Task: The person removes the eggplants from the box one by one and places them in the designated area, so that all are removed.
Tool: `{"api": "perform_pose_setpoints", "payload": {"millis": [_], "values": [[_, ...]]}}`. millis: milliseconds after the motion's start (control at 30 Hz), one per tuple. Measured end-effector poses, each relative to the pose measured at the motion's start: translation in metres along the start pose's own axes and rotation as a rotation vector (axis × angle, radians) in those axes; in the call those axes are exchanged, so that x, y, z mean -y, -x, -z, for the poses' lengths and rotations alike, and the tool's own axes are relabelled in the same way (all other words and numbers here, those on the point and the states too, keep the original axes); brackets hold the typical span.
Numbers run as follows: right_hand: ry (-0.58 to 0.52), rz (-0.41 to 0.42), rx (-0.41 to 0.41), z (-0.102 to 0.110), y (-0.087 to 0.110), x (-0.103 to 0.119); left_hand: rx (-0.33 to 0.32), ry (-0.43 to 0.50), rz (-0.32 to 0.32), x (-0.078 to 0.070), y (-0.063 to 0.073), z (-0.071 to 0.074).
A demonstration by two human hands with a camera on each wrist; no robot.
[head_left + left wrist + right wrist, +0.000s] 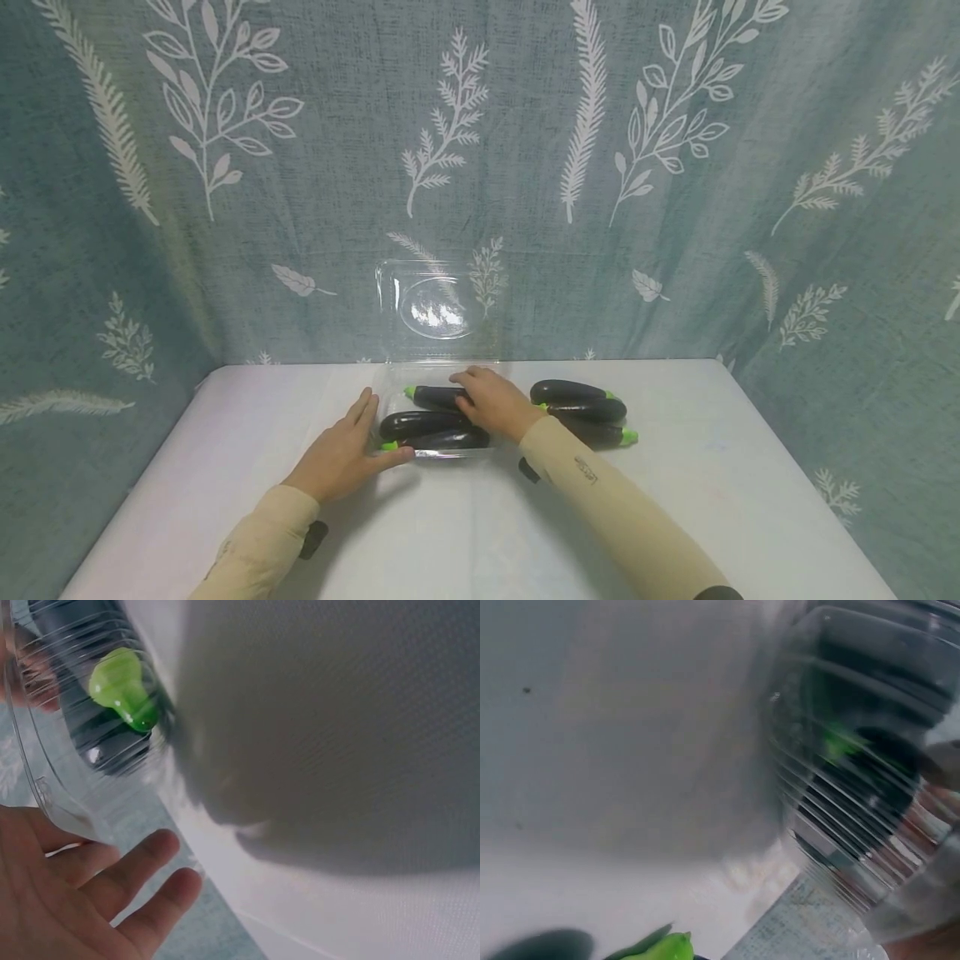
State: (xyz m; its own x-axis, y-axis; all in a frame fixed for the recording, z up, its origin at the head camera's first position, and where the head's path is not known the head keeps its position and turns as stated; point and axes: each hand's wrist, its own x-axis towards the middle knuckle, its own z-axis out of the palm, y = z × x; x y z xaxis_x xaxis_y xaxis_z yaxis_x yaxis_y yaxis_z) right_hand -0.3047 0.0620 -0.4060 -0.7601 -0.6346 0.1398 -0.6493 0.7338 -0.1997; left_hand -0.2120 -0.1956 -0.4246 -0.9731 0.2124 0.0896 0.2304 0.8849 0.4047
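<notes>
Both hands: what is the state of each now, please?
Left hand: open, against the clear box.
Right hand: holding an eggplant inside the box.

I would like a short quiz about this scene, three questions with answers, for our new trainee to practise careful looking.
1. How many dark, glossy, elongated eggplants lie outside the clear plastic hinged container?
2. True or false: the container's lid is closed.
3. Which hand reaches inside the container?
A) left
B) right

Key:
1. Three.
2. False; the transparent lid stands raised at the back.
3. B; the right hand is on an eggplant inside.
</notes>
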Motion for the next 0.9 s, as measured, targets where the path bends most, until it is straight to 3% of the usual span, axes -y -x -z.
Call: {"api": "perform_pose_setpoints", "payload": {"millis": [467,900], "values": [[-0.053,-0.040,0.031,-0.0057,-0.0015,0.0013,-0.004,-0.002,-0.002,-0.0011,0.0001,0.0012],[-0.053,0.034,0.027,-0.0074,0.0027,-0.0017,-0.009,0.006,-0.008,0.0009,0.0011,-0.0010]]}}
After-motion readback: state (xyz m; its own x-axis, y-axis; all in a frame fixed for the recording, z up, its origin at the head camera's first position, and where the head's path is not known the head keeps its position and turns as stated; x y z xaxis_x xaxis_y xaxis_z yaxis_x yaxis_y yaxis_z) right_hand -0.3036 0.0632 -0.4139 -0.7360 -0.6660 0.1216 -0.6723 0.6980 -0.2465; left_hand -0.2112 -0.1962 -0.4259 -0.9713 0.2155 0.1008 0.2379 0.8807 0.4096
